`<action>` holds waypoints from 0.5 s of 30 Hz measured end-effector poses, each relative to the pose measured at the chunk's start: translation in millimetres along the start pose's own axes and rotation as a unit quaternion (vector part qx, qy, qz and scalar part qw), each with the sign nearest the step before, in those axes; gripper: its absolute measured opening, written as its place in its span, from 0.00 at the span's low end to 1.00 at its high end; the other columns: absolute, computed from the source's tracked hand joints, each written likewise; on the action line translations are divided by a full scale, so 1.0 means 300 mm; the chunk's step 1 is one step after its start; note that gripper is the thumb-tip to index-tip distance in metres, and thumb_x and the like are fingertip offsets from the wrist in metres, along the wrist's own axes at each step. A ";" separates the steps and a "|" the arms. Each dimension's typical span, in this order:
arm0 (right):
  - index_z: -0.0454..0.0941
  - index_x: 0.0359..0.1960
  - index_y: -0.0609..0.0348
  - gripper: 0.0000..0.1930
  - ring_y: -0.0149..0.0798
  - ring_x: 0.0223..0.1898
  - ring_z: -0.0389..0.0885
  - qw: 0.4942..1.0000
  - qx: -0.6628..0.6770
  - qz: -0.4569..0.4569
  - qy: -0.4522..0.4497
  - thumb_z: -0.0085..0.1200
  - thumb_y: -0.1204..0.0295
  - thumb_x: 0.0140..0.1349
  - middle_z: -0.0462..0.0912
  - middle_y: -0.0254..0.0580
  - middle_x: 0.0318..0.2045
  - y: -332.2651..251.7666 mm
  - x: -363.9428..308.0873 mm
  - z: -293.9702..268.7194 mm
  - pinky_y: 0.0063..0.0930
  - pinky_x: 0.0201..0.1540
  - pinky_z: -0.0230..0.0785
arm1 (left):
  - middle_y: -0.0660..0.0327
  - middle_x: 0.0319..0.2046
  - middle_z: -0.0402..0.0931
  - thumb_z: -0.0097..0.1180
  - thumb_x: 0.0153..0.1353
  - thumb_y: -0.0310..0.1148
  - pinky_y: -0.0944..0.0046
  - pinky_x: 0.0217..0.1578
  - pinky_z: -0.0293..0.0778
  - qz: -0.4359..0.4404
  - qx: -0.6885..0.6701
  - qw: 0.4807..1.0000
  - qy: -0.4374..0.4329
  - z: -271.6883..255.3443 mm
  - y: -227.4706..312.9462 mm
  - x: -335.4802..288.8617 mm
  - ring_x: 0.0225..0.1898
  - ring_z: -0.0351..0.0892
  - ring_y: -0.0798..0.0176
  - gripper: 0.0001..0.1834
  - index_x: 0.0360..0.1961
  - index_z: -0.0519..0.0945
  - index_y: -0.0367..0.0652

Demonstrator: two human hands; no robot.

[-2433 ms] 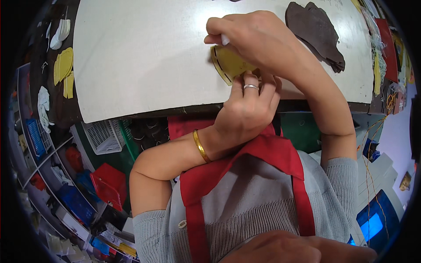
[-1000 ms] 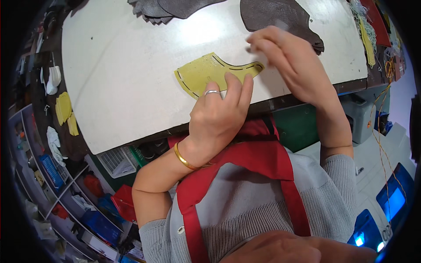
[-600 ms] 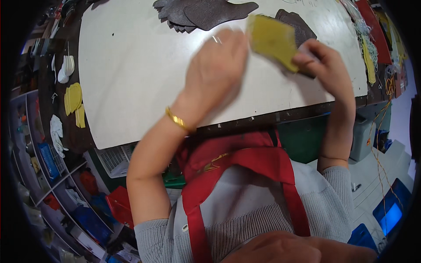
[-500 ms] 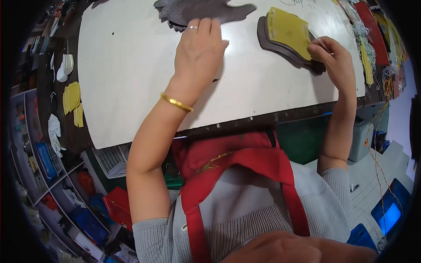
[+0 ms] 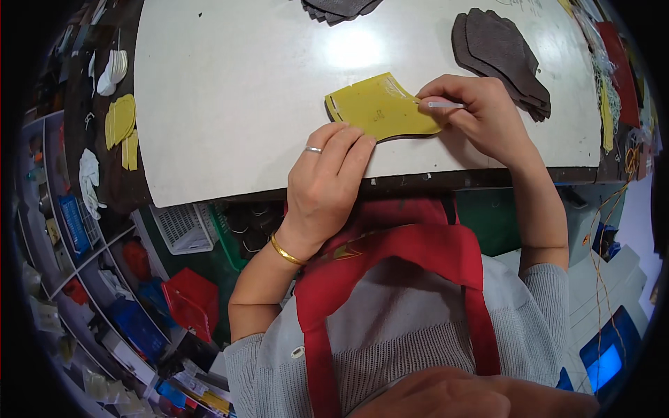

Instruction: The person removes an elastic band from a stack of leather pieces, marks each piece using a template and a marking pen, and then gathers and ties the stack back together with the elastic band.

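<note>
A yellow shaped template [image 5: 380, 104] with pale marks along its edges rests on the white tabletop near the front edge. Only a thin rim of the dark piece beneath it shows. My left hand [image 5: 327, 171] lies with its fingers stretched over the template's near left edge, pressing it down; the thumb is hidden. In my right hand [image 5: 484, 118], a slim white pen [image 5: 446, 105] is pinched, with its tip side at the template's right end. To the right sits a stack of dark brown leather-like pieces [image 5: 498, 52], and another dark stack [image 5: 340, 8] is cut off by the top border.
The white tabletop [image 5: 230, 104] spreads across the front. Along its left side lie yellow pieces [image 5: 121, 122], white oval pieces [image 5: 113, 73] and a crumpled white glove-like cloth [image 5: 89, 181]. Threads and a red item [image 5: 619, 76] crowd the right edge. A red bin [image 5: 191, 303] stands below left.
The template has come off the right-hand stack to the table's front middle, with a dark piece under it. My left hand has left the far stack and now rests on the template.
</note>
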State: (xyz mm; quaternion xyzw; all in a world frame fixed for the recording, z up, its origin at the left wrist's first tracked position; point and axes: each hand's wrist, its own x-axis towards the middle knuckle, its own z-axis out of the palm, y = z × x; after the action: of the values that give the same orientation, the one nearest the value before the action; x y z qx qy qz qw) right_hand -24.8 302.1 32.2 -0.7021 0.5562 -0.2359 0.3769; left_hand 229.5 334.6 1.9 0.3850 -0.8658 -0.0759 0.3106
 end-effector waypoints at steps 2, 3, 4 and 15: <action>0.85 0.42 0.61 0.09 0.37 0.27 0.84 0.999 -0.035 -0.019 -0.010 0.61 0.70 0.65 0.85 0.45 0.27 0.017 -0.001 0.013 0.28 0.34 0.75 | 0.55 0.40 0.81 0.67 0.53 0.20 0.58 0.42 0.81 -0.010 0.002 1.000 -0.003 0.000 0.003 -0.008 0.44 0.82 0.50 0.13 0.42 0.84 0.37; 0.85 0.42 0.64 0.08 0.31 0.27 0.83 0.997 -0.068 -0.034 -0.016 0.60 0.73 0.65 0.85 0.43 0.27 0.023 -0.001 0.016 0.25 0.34 0.74 | 0.55 0.41 0.82 0.66 0.54 0.20 0.58 0.42 0.82 -0.013 0.002 1.000 -0.005 -0.001 0.007 -0.007 0.45 0.83 0.50 0.13 0.42 0.83 0.37; 0.85 0.42 0.64 0.08 0.31 0.27 0.83 0.997 -0.069 -0.033 -0.017 0.60 0.73 0.65 0.85 0.43 0.27 0.019 -0.001 0.020 0.25 0.34 0.74 | 0.55 0.42 0.82 0.65 0.54 0.21 0.59 0.42 0.82 -0.013 -0.001 1.000 -0.008 -0.002 0.011 -0.005 0.45 0.83 0.50 0.13 0.43 0.83 0.37; 0.84 0.40 0.62 0.10 0.35 0.35 0.87 0.998 -0.027 0.050 0.023 0.66 0.69 0.60 0.89 0.40 0.31 0.051 -0.038 -0.076 0.27 0.40 0.77 | 0.58 0.43 0.77 0.59 0.53 0.25 0.69 0.33 0.79 0.030 0.144 0.982 -0.118 -0.005 0.064 0.055 0.39 0.76 0.58 0.21 0.51 0.81 0.40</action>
State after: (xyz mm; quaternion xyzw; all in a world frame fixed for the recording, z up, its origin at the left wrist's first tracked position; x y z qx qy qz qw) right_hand -54.1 305.5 34.9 -0.6780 0.6052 -0.2177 0.3559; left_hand 210.2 336.3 18.1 0.3881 -0.9093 0.0138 0.1495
